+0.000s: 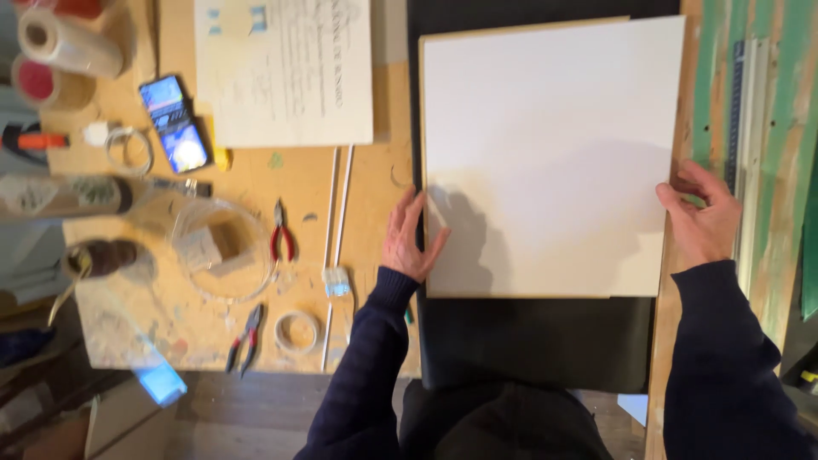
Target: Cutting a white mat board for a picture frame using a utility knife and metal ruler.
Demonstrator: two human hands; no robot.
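White and square, a large sheet of stiff board lies flat on a slightly bigger tan backing board, whose edge shows along the left and bottom. Both rest on a black mat spread over the pale wooden worktop.

The left hand lies at the lower left edge of the white sheet, fingers stretched out and pressed flat along the edge, thumb over the sheet's corner area; it grips nothing. The right hand meets the sheet's right edge, fingers curled loosely at the edge; whether they pinch the sheet or only touch it, I cannot tell. Both arms wear dark blue knitted sleeves.

Left of the mat lie two thin white rods, side by side. Further left sit red-handled pliers, a coil of clear wire, a second pair of dark pliers and a small roll of tape. A printed cream paper sheet lies above them, with a phone beside it. A long metal ruler lies at the far right.
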